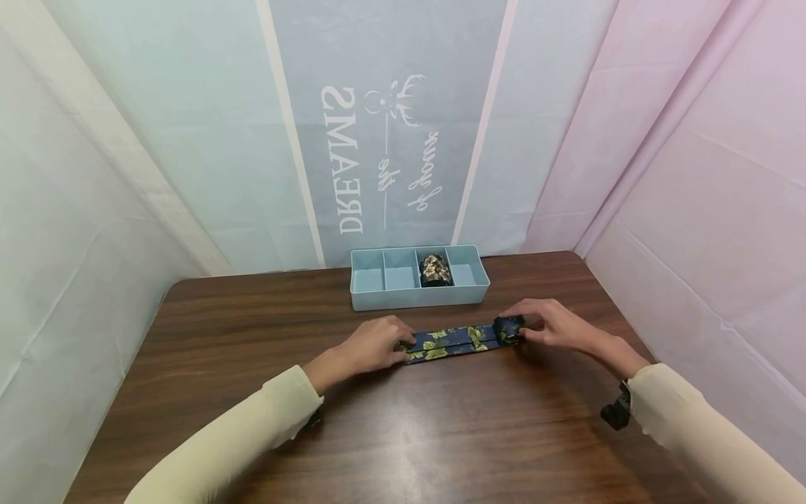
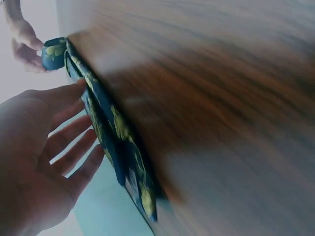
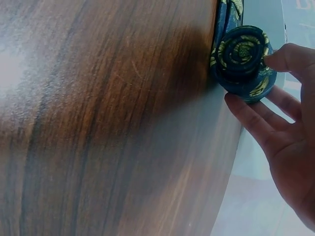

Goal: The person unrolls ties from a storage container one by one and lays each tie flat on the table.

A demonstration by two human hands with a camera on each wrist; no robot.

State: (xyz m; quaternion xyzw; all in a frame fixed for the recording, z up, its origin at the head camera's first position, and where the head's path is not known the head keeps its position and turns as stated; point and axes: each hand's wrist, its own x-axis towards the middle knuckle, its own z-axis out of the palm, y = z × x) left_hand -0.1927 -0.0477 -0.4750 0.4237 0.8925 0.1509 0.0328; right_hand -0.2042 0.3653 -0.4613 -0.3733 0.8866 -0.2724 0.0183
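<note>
A navy necktie (image 1: 443,344) with yellow-green flowers lies lengthwise on the table, its right end wound into a roll. Thumb and fingers of my right hand (image 1: 550,323) grip that roll; its spiral side (image 3: 242,53) faces the right wrist view. My left hand (image 1: 376,344) is at the flat left part, where its fingertips (image 2: 96,153) touch the cloth in the left wrist view. Its fingers look fairly straight and spread. Behind the necktie stands a light blue divided box (image 1: 415,299). A dark roll with cream flowers (image 1: 435,271) sits in its third compartment from the left.
The brown wooden table (image 1: 403,441) reaches back to a pale printed curtain (image 1: 390,42). White cloth walls rise at the left and right sides. The box stands close to the table's back edge.
</note>
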